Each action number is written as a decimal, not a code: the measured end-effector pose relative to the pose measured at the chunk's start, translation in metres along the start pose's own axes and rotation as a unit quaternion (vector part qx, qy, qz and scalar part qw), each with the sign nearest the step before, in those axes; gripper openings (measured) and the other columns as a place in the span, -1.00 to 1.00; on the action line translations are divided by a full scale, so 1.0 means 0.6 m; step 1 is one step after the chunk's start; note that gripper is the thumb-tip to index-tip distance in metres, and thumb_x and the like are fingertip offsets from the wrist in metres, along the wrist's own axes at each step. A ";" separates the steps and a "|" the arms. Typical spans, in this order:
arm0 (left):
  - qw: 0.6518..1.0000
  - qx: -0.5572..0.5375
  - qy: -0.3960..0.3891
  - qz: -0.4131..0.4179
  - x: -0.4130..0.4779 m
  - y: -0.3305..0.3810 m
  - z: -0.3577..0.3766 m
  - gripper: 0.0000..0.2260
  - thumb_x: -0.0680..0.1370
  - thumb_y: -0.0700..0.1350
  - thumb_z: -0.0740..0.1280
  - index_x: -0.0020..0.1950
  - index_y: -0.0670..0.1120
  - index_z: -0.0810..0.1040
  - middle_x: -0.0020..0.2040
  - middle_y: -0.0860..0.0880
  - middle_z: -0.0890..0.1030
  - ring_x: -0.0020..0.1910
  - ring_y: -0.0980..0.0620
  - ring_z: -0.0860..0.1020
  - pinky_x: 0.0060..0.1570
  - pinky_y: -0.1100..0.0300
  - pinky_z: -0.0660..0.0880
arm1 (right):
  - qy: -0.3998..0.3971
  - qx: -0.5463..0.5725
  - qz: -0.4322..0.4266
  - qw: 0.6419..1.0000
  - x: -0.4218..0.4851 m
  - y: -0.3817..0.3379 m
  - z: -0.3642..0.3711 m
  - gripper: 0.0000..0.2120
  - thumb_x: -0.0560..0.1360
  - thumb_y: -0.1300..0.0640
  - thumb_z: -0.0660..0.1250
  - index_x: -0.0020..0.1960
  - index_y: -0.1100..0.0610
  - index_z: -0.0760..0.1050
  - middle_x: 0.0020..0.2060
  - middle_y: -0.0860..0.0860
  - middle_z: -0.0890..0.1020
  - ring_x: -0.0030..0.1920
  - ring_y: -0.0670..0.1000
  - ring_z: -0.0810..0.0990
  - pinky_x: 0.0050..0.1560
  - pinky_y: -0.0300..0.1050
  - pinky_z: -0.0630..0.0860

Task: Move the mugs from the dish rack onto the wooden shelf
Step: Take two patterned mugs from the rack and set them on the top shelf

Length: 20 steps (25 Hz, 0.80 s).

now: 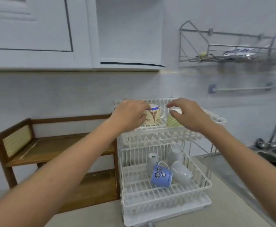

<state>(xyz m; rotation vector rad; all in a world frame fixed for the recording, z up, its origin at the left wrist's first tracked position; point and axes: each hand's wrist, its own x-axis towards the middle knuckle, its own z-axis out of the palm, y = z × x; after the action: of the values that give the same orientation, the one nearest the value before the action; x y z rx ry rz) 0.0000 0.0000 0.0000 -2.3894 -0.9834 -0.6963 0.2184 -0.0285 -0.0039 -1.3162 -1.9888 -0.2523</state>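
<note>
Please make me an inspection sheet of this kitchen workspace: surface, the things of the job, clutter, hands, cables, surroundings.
Surface: pale stone-look countertop, bare in front of the rack.
Job's things: white two-tier wire dish rack; upper tier holds a cream mug with blue rim and a green dotted mug; lower tier holds a blue cartoon-face mug and three white mugs, tipped over. Brown wooden shelf stands left of the rack, no mugs on it.
Clutter: nothing seen.
Hands: left hand wraps the cream mug; right hand is over the green mug, grip unclear.
Cables: nothing seen.
Surroundings: white wall cabinets, wall-mounted metal rack, steel sink with tap.
</note>
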 end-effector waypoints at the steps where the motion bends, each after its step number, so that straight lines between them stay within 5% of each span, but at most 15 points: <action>1: 0.997 0.056 -0.053 0.003 0.020 -0.009 0.012 -0.69 0.57 -0.11 0.20 0.32 -0.02 0.46 0.27 0.00 0.56 0.23 -0.03 0.51 0.23 -0.02 0.42 | -0.072 -0.060 0.005 0.996 0.024 0.021 -0.002 -0.72 0.52 0.12 0.24 0.22 0.06 0.51 0.23 0.04 0.56 0.22 0.07 0.49 0.23 0.00 0.40; 4: 0.962 0.213 -0.156 0.071 0.074 -0.022 0.057 -0.59 0.55 -0.19 0.25 0.40 -0.02 0.37 0.36 -0.02 0.48 0.32 -0.05 0.43 0.35 -0.01 0.33 | -0.255 -0.228 -0.057 0.938 0.078 0.060 -0.007 -0.63 0.47 0.12 0.26 0.27 -0.03 0.45 0.32 -0.02 0.47 0.29 0.04 0.42 0.27 0.04 0.39; 6: 0.921 0.308 -0.193 0.139 0.107 -0.020 0.097 -0.48 0.51 -0.22 0.33 0.45 0.01 0.29 0.46 -0.03 0.34 0.43 -0.06 0.30 0.44 -0.03 0.19 | -0.347 -0.324 -0.140 0.869 0.105 0.082 0.009 -0.51 0.42 0.12 0.32 0.34 -0.07 0.37 0.37 -0.07 0.39 0.34 0.03 0.36 0.28 0.08 0.38; 11: 0.828 0.445 -0.264 0.214 0.174 -0.022 0.151 -0.25 0.44 -0.21 0.43 0.52 0.02 0.10 0.57 -0.05 0.08 0.54 -0.11 0.02 0.49 -0.09 -0.05 | -0.371 -0.542 -0.309 0.688 0.128 0.130 0.061 -0.23 0.38 0.00 0.44 0.47 -0.09 0.12 0.42 -0.03 0.30 0.38 0.09 0.29 0.23 0.09 0.35; 16: 0.755 0.524 -0.303 0.253 0.210 -0.026 0.195 -0.15 0.47 -0.10 0.41 0.55 0.06 -0.11 0.58 -0.05 0.00 0.55 -0.12 -0.05 0.50 -0.13 -0.12 | -0.327 -0.570 -0.355 0.665 0.127 0.164 0.081 -0.15 0.32 0.02 0.52 0.45 -0.06 0.09 0.43 0.06 0.27 0.37 0.17 0.27 0.10 0.07 0.42; 20: 0.756 0.519 -0.306 0.257 0.215 -0.024 0.226 -0.23 0.45 -0.15 0.41 0.51 0.06 0.02 0.50 -0.10 0.19 0.51 -0.17 0.09 0.48 -0.17 -0.10 | -0.298 -0.554 -0.383 0.676 0.127 0.192 0.070 -0.13 0.28 -0.02 0.54 0.41 -0.01 0.10 0.33 0.07 0.35 0.24 0.17 0.37 -0.08 0.02 0.40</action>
<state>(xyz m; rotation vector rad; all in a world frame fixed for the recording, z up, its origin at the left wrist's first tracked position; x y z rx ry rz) 0.1062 0.1535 -0.0227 -1.6501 -0.5823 0.7453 0.2820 0.1011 -0.0087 -1.1092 -3.0520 -1.9020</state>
